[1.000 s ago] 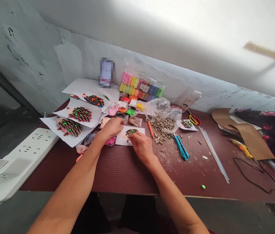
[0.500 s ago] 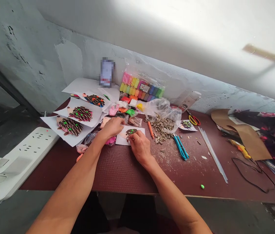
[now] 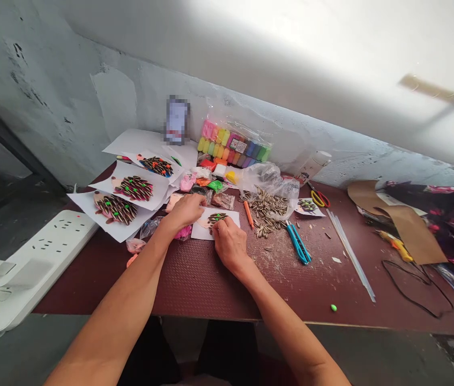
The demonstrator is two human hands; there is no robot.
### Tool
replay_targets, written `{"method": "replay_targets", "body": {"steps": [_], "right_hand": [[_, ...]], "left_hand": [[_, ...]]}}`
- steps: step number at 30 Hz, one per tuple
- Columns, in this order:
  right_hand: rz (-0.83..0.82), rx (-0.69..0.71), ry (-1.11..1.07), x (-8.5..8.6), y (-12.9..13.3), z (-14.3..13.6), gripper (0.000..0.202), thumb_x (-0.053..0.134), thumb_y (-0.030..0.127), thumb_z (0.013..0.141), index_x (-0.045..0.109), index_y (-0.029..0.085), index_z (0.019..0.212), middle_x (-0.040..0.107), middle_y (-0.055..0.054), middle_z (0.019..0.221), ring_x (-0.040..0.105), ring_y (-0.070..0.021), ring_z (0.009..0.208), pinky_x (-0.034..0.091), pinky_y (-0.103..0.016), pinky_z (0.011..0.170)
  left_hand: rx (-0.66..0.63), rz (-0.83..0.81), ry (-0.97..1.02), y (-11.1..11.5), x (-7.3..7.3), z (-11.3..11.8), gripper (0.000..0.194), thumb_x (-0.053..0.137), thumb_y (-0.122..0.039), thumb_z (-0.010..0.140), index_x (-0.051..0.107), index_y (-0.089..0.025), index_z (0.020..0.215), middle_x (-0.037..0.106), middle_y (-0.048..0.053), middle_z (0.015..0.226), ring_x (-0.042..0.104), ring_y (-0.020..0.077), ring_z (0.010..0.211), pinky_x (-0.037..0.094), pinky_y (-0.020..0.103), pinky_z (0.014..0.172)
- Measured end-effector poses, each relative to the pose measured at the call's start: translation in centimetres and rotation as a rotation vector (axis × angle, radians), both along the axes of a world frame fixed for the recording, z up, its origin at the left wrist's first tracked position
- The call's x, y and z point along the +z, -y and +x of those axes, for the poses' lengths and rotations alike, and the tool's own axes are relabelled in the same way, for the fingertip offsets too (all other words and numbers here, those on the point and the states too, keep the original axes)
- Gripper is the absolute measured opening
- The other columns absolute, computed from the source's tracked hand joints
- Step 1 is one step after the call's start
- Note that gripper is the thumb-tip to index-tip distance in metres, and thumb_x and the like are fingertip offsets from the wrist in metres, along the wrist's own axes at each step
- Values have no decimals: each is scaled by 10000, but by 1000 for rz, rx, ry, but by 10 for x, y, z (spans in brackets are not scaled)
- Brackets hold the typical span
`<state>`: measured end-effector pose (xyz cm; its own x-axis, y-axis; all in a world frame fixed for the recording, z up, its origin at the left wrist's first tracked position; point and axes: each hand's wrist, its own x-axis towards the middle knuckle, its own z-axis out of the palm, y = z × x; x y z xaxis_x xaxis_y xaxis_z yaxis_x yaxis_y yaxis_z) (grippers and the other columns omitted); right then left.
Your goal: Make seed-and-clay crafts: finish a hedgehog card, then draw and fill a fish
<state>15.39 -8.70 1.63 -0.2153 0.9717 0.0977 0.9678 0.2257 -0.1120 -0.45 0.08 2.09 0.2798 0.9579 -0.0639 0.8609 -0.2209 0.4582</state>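
Our left hand (image 3: 188,209) at card's (image 3: 201,234) upper left | right hand (image 3: 230,242) over its lower right | both grips: we cannot tell | seeds (image 3: 265,207) rightward

We cannot tell whether the right hand (image 3: 230,244) holds anything; pixels blur the panel (image 3: 177,119) at the counter's (image 3: 198,284) back edge.

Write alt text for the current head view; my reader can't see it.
A human left grip and right grip are at a small white card bearing dark seeds and green dots. On the dark red table, loose seeds and a blue cutter lie right of it, seed-decorated papers left.
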Motion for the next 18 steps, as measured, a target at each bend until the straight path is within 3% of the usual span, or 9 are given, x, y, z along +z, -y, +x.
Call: {"method": "replay_targets", "body": {"steps": [12, 18], "right_hand": [[1, 4, -82, 8, 6, 4, 156, 572, 290, 981, 702, 224, 1037, 671, -64, 1043, 624, -168, 836, 369, -249, 626], [96, -109, -211, 13, -5, 24, 177, 542, 215, 979, 716, 198, 1009, 675, -80, 1038, 642, -192, 922, 424, -258, 706]], "left_hand": [[4, 2, 4, 0, -1, -1, 325, 535, -167, 812, 756, -181, 1050, 773, 106, 1009, 692, 270, 1007, 493, 307, 877], [2, -9, 10, 1, 0, -2, 323, 523, -166, 806, 754, -169, 1032, 771, 116, 978, 687, 272, 979, 485, 311, 841]]}}
